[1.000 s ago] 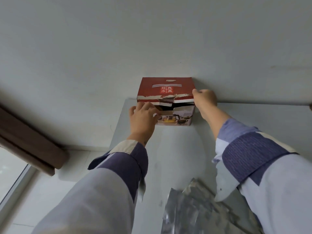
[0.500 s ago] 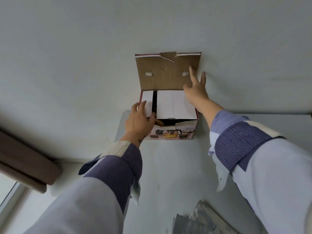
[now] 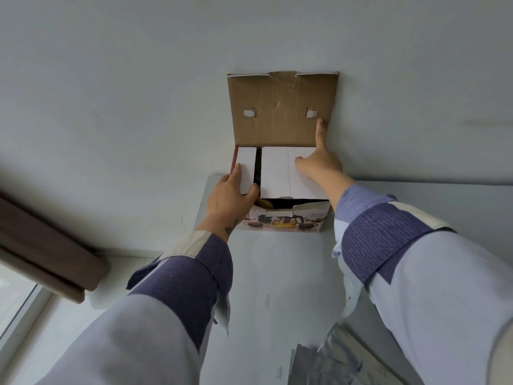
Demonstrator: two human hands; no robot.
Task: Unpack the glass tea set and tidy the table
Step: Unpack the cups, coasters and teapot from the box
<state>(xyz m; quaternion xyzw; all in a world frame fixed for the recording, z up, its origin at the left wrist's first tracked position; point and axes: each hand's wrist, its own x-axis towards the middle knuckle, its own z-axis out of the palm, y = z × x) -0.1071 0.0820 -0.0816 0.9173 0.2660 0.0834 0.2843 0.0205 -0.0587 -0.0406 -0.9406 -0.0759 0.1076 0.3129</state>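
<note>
The box (image 3: 283,215), at the table's (image 3: 277,273) far edge, is being unpacked: the left hand (image 3: 231,190) is gripping a white insert (image 3: 247,169) while the right hand (image 3: 319,159), fingers spread, is bracing the lid (image 3: 280,112) (best lifted slowly, glass presumably beneath).

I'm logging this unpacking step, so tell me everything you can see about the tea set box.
The tea set box is cardboard, printed with a teapot and cups on its near side, red along its left edge. It sits on the pale table against the wall. Its brown lid flap stands raised. White inner flaps cover most of the opening. The left hand grips the left one; the right hand touches lid and flap.
</note>
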